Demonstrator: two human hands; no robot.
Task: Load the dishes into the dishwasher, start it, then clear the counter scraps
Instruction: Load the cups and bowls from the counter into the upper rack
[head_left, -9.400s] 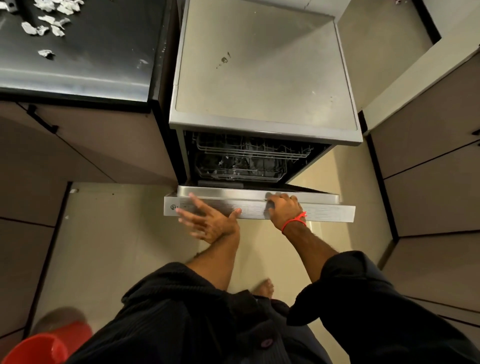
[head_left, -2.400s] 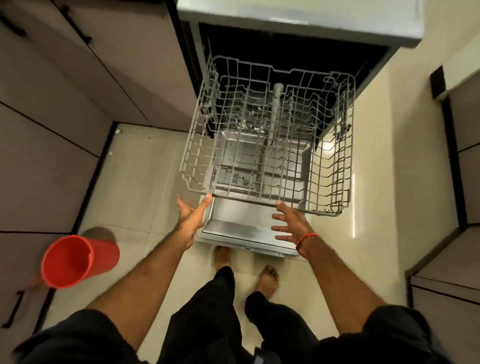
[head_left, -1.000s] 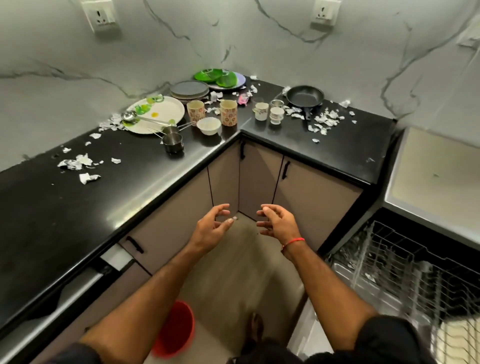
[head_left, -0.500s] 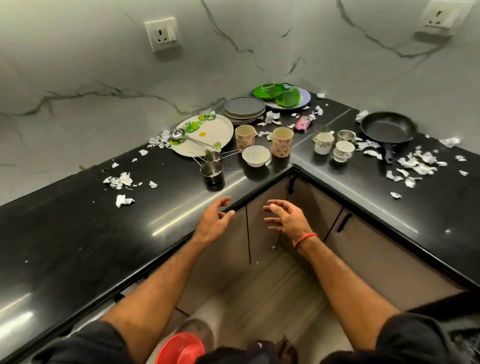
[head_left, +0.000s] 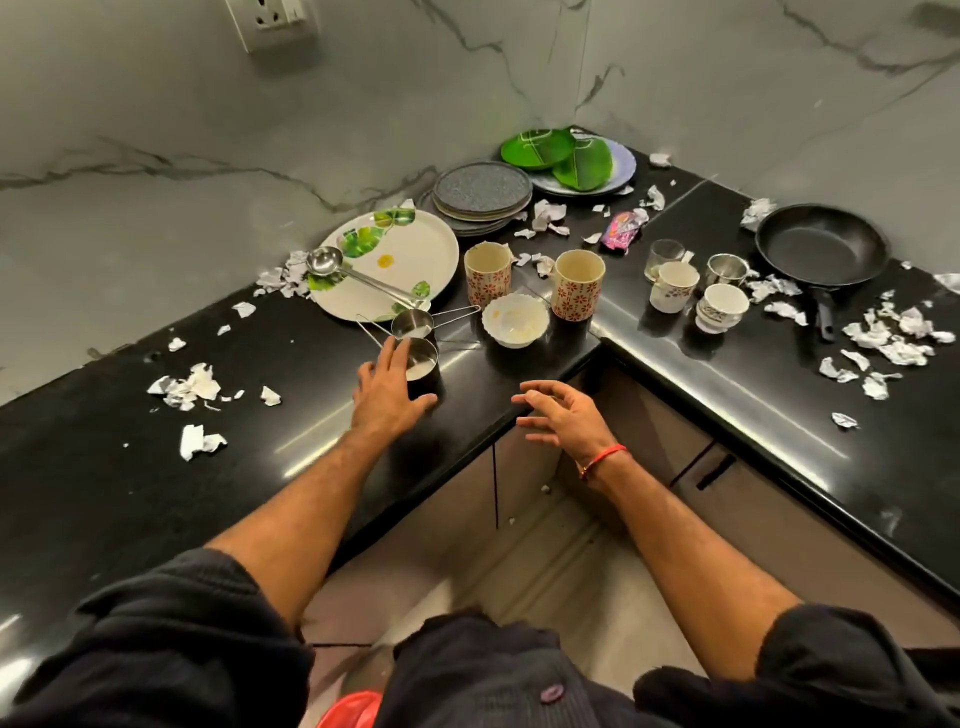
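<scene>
Left hand (head_left: 387, 387): grip released, fingers touching steel cup (head_left: 423, 364) on tabletop (head_left: 311, 415). Right hand (head_left: 563, 413): grip released, holding nothing, beside tabletop edge.

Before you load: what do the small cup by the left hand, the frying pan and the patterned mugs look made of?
Small cup: shiny metal, likely stainless steel, with mirror-like glints. Frying pan: matte black, probably nonstick-coated metal. Patterned mugs: glossy cream, ceramic by the look, though melamine is possible.
</scene>
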